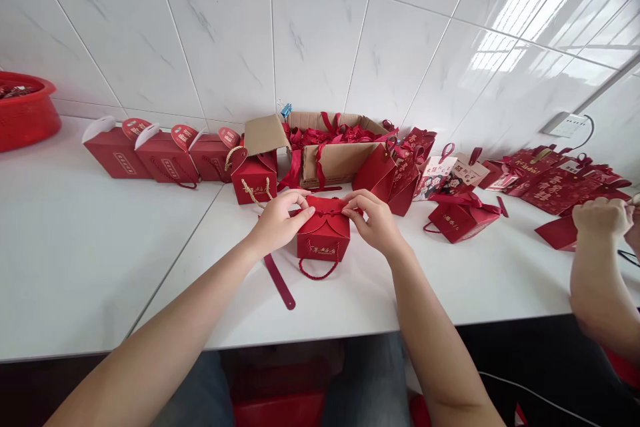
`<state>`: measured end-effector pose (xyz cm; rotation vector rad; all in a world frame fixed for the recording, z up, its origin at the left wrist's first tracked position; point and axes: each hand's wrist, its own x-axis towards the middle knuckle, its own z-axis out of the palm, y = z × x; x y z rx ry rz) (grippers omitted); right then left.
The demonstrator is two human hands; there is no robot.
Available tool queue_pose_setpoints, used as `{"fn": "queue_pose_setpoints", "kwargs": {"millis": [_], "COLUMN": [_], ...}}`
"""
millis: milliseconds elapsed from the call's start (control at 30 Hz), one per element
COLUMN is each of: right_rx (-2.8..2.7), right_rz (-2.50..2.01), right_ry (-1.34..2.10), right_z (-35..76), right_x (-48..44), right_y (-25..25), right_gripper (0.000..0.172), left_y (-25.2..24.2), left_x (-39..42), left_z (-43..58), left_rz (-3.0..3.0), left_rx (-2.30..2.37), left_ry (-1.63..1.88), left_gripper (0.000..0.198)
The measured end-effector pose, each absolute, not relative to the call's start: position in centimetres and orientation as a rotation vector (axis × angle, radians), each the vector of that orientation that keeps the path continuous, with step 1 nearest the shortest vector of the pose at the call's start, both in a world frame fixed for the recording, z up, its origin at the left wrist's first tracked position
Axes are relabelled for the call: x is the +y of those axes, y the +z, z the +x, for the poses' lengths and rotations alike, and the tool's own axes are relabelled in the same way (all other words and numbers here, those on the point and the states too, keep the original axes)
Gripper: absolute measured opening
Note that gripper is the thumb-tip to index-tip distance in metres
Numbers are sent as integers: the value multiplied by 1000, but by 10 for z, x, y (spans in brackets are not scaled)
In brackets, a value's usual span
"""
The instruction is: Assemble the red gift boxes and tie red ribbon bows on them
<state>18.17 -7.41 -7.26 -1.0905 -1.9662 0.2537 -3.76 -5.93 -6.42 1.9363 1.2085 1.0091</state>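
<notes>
A small red gift box with gold lettering and a red cord handle stands on the white table in front of me. My left hand pinches the left side of its top flaps, fingers curled. My right hand pinches the right side of the same top, also closed on the flaps. A dark red ribbon strip lies flat on the table just below my left hand.
An open cardboard carton full of red ribbons sits behind the box. Red gift boxes line the wall at left, more boxes and bags at right. A red basin stands far left. Another person's hand works at the right edge.
</notes>
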Motion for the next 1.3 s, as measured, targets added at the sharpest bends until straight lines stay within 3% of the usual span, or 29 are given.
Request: {"fn": "queue_pose_setpoints", "kwargs": {"millis": [133,467,600,767,1300], "right_rx": [-1920,-1647,-1590,-1586,-1444], "right_rz": [-1158,-1460,-1174,-949,-803], "right_ry": [300,1259,1410,1286,1189], "right_z": [186,187,196,196,187], "right_x": [-73,-79,-82,-83,-83], "right_y": [-74,-65,-61,-62,-69], "right_gripper": [18,57,42,27,15], "left_y": [-67,-72,-72,-73,-74], "left_x": [-61,-63,-63,-64,-71], "left_z": [-36,-33,-32,-31,-27], "left_rz": [1917,1935,1941,1954,1942], "left_rx": [1188,1150,1171,1162,1112], "left_ry": [1013,1074,1064,1063,1062], "left_gripper": [22,22,22,21,21]}}
